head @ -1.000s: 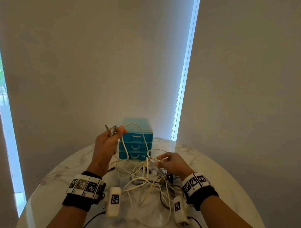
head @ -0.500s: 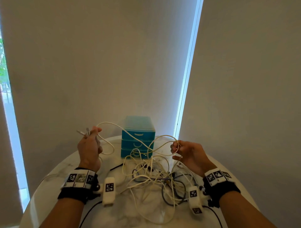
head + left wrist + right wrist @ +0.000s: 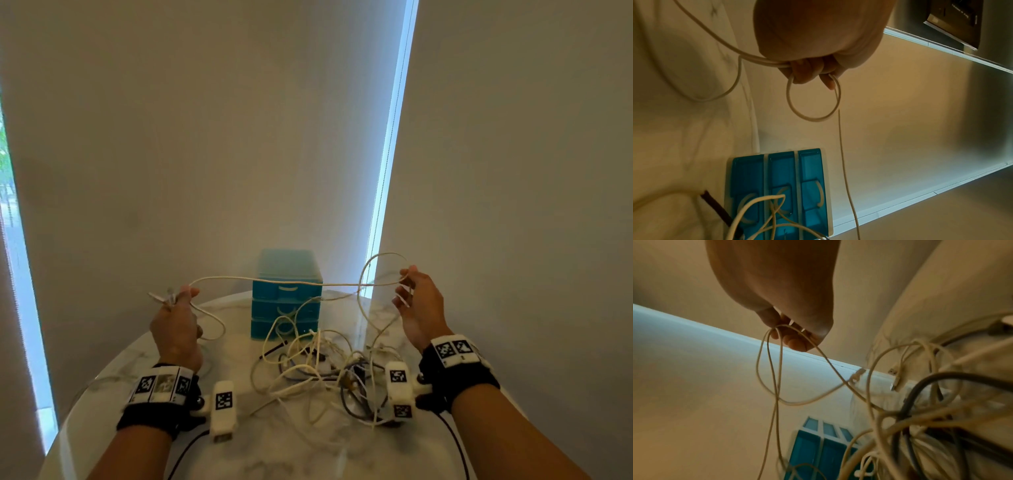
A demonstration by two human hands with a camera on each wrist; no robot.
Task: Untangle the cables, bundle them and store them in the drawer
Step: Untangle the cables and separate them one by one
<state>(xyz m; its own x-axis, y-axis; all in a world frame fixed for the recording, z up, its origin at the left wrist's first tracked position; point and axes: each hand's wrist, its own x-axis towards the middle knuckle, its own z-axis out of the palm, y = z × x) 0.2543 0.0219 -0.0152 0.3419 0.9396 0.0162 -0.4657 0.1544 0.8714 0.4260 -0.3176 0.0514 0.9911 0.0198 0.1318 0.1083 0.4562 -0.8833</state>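
Note:
A white cable (image 3: pixel 274 281) stretches in the air between my two hands, in front of the blue drawer unit (image 3: pixel 287 294). My left hand (image 3: pixel 176 318) is raised at the left and grips one end of it, plugs sticking out past the fingers; in the left wrist view the white cable (image 3: pixel 812 113) loops out of the curled fingers (image 3: pixel 807 73). My right hand (image 3: pixel 416 301) is raised at the right and pinches loops of the white cable (image 3: pixel 772 369). A tangle of white and grey cables (image 3: pixel 325 373) lies on the table between my forearms.
The round marble table (image 3: pixel 102 383) ends close on the left and right. The blue drawer unit has three shut drawers and stands at the back, near grey blinds (image 3: pixel 205 137). A dark cable (image 3: pixel 274 349) lies among the tangle.
Both hands moved apart, the left outward and lower, the right up and to the right, drawing the white cable out of the tangle into a taut span.

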